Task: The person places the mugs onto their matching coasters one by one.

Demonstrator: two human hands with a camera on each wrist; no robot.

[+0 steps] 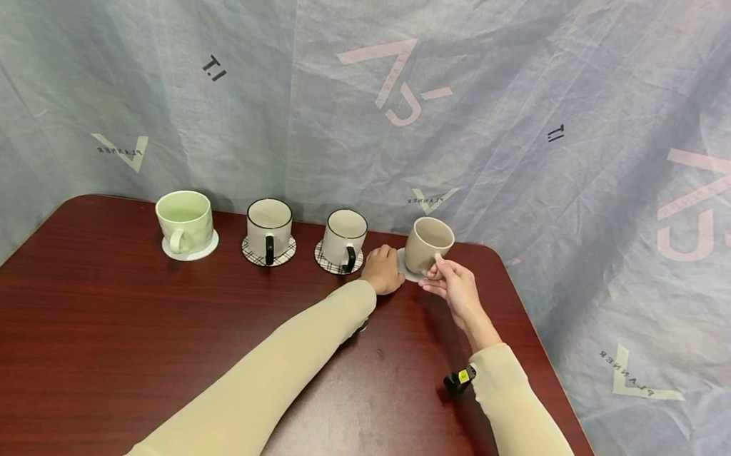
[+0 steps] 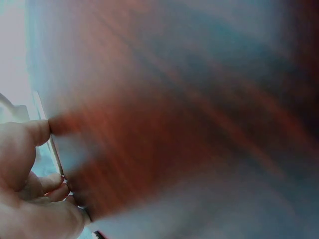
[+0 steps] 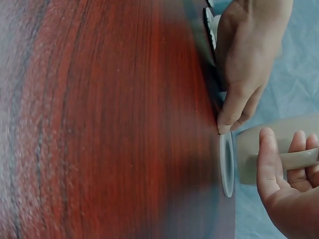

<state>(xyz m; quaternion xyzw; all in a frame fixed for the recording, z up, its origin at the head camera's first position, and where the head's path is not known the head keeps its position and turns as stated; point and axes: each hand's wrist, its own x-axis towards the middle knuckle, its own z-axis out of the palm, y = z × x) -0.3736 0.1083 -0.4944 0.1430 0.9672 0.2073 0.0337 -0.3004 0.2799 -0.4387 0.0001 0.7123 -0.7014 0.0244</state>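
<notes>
My right hand grips the handle of a beige mug at the right end of a row of mugs. In the right wrist view the base of the beige mug is just off a pale grey round coaster, with a thin gap between them. My left hand reaches across to the near-left edge of this coaster. Its thumb and fingertips pinch the rim, as the right wrist view shows of the left hand. Blur hides much of the left wrist view.
Leftward stand two white mugs with black handles on plaid coasters, and a light green mug on a white coaster. All are near the back edge of the dark red table, before a grey-blue cloth.
</notes>
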